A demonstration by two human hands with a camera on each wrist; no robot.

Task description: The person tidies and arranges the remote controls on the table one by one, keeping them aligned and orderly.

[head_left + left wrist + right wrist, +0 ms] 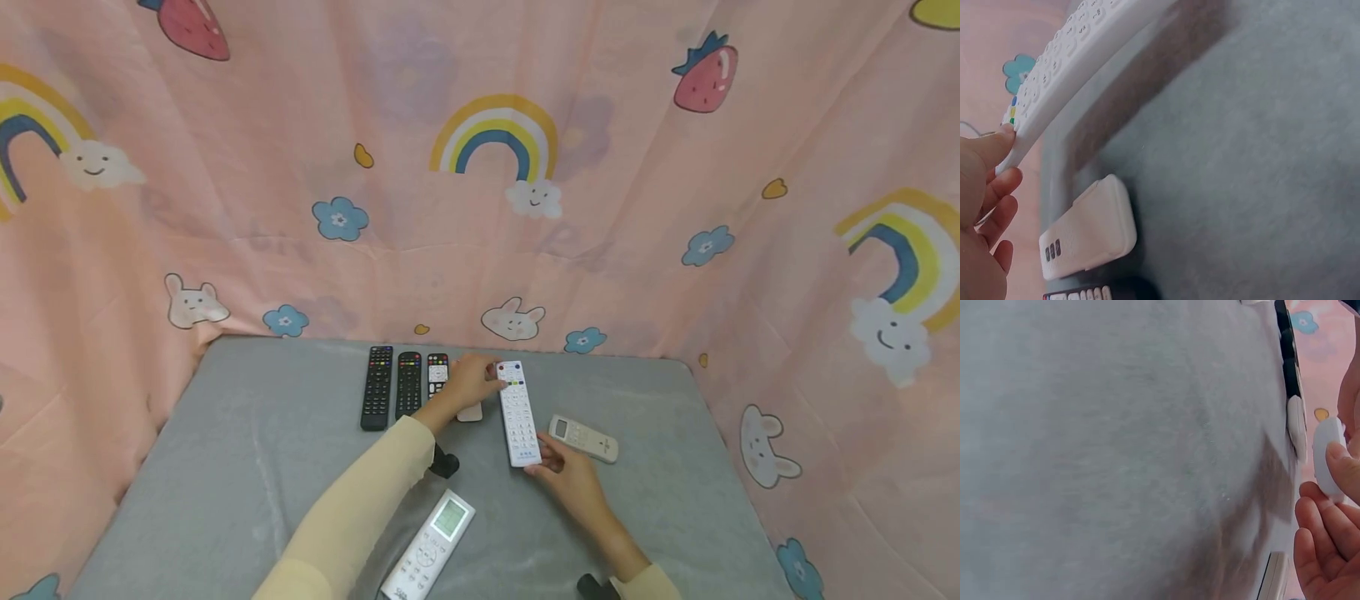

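One white remote [519,415], raised: left fingers [1004,186] pinch coloured-button end, right fingers [1313,519] pinch opposite end.

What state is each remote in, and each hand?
Lifted white remote: off the grey cloth
Left hand: pinching that remote's far end
Right hand: pinching that remote's near end
Three dark remotes: lying in a row, face up
Pale remote beside them: lying on the cloth
Small beige remote: lying face up
Front remote: lying face up
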